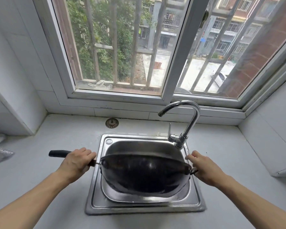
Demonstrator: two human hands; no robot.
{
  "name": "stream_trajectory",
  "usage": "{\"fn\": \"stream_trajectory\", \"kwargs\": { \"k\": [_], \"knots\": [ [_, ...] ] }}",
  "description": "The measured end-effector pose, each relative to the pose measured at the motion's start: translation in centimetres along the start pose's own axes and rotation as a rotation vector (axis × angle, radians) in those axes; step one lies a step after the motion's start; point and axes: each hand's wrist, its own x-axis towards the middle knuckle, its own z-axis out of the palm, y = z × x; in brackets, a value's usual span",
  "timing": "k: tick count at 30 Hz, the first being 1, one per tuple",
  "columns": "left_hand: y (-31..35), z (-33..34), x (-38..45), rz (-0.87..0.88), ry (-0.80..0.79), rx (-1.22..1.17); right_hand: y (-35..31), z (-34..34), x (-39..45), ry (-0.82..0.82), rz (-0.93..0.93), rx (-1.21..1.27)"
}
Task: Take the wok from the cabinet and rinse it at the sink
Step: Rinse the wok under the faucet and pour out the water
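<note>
1. Over the steel sink (96,192), the black wok (145,176) is held tipped on edge, its rounded underside turned toward the near side and its open mouth facing away, its lower curve down in the basin.
2. The left hand (76,160) has its grip wrapped around the long black handle (59,153), which juts out to the left over the bench (40,171).
3. The right hand (203,166) pinches the small loop handle at the wok's right rim, fingers curled on it.
4. The gooseneck faucet (186,118) stands at the sink's far right corner; its spout ends above the far part of the basin, and no water shows running. Its lever (169,131) points up.
5. A round drain strainer (112,123) lies on the bench beyond the sink, below the barred window (119,47).
6. Judged from this, the wok is out of the cabinet and at the sink; rinsing has not begun. The next move probably calls for freeing the right hand to work the lever, while the left steadies the wok's mouth under the spout.
</note>
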Motion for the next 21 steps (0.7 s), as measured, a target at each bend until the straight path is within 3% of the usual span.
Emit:
{"fn": "stream_trajectory", "kwargs": {
  "k": [5,14,17,21],
  "knots": [
    [0.0,-0.3,-0.1,-0.01,0.015,-0.012,-0.1,0.5,-0.2,0.015,0.004,0.067],
    [-0.1,-0.1,-0.5,-0.007,0.074,0.133,-1.5,1.0,-0.8,0.181,-0.028,-0.286],
    [-0.2,-0.2,-0.4,-0.039,0.101,0.153,-1.9,0.6,-0.7,0.239,-0.052,-0.296],
    [-0.6,-0.8,-0.2,-0.046,0.095,0.15,-2.1,-0.2,-0.8,0.198,0.001,-0.231]
  ]
}}
